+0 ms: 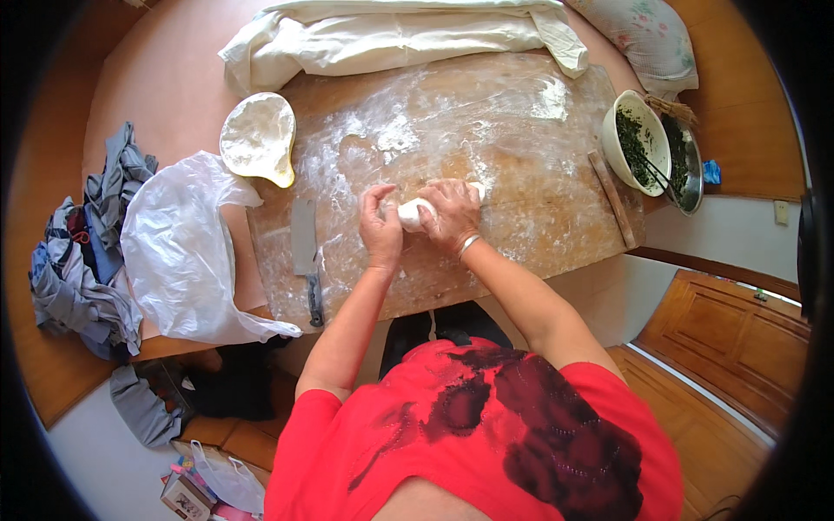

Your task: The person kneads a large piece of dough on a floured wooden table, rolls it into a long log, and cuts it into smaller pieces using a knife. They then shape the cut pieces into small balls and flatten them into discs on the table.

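Observation:
A piece of white dough [412, 213] lies on the floured wooden board [521, 215] before me. My right hand [451, 211], a bangle on its wrist, is wrapped over the dough, and a bit of dough shows past its fingers at the far right end. Against the dough's left end my left hand [380, 228] is cupped, its thumb beside the dough and its fingers curled apart from the thumb; whether it touches is hard to tell. To its left lies a cleaver [304, 238] with a dark handle, and a wooden rolling pin [611, 198] rests at the board's right edge.
Flour fills a ladle-shaped scoop [257, 133] at the upper left. A white plastic bag [182, 260] and crumpled clothes [85, 273] lie farther left. Cream cloth [417, 39] covers the back edge. A bowl of chopped greens [629, 140] with chopsticks and a metal basin [692, 169] stand right.

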### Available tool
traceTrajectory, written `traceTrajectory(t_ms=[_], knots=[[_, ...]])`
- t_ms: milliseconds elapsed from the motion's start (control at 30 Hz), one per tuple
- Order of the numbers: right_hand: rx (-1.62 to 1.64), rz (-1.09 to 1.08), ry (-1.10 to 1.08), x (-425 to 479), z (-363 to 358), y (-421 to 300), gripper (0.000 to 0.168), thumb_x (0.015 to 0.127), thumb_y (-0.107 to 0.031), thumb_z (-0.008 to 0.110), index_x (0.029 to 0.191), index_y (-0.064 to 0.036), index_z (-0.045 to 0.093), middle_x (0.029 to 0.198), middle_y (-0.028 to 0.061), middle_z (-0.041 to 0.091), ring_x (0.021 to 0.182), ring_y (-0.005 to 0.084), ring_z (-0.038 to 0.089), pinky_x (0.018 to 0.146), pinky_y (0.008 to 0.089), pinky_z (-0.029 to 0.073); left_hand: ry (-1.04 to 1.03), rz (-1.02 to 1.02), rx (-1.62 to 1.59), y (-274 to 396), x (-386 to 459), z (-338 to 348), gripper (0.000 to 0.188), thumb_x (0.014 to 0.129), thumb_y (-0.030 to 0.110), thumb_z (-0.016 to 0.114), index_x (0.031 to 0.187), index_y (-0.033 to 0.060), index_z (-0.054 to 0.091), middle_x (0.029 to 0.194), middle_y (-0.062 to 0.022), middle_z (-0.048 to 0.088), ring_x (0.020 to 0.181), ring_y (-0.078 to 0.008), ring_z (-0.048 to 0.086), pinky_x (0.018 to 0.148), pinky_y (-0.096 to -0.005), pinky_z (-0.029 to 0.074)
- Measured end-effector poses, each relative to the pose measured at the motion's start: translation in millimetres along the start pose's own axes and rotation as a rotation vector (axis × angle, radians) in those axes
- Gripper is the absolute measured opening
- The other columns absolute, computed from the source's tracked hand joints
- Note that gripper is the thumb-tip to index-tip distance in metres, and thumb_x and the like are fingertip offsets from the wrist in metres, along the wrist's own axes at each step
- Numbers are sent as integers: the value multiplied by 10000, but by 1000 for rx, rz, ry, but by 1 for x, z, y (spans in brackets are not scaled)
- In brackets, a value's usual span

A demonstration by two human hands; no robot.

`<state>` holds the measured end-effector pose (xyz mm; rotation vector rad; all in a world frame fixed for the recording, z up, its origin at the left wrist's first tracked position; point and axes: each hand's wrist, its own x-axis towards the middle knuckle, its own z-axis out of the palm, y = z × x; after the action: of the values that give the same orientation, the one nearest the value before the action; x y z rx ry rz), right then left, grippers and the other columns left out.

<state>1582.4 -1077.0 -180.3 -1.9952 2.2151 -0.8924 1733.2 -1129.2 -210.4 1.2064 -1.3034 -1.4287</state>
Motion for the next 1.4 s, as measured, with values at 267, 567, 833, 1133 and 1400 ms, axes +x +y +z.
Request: traceTrajectory(t_ms=[267,567,833,1133,1400], knots=[[45,99,-38,67,48,43,221,868,-353,597,878,-155,693,998,72,652,1001,304,581,903,456,418,84,-304,-549,6,-5,2,453,966,50,554,1405,-39,487,1375,-140,569,1287,-206,535,1126,-342,387],[94,222,-35,125,66,75,329,968,-398,571,807,-156,726,853,78,685,897,323,630,839,448,485,21,-143,-246,19,24,54,668,1050,272,522,1603,73,206,1573,-128,329,1444,-233,323,1222,-385,212],[574,716,32,54,53,27,414,1018,-487,540,1038,-96,673,987,140,723,928,304,667,842,445,505,-41,-496,-816,17,76,37,566,1063,563,426,1270,63,594,1189,-105,675,1104,-255,637,978,-418,519],[509,472,223,-50,-51,16,282,1045,-328,523,1082,-64,615,1053,126,670,993,321,607,913,435,460,-388,501,314,32,-44,91,256,992,223,531,1078,24,668,1354,-187,599,1268,-352,562,1114,-473,397],[181,434,281,-17,-25,91,215,1032,-258,473,1047,-128,644,1036,68,685,1005,312,592,931,452,401,-378,671,682,8,20,144,199,934,185,559,1060,88,677,1205,-138,659,1138,-341,620,1151,-584,331]])
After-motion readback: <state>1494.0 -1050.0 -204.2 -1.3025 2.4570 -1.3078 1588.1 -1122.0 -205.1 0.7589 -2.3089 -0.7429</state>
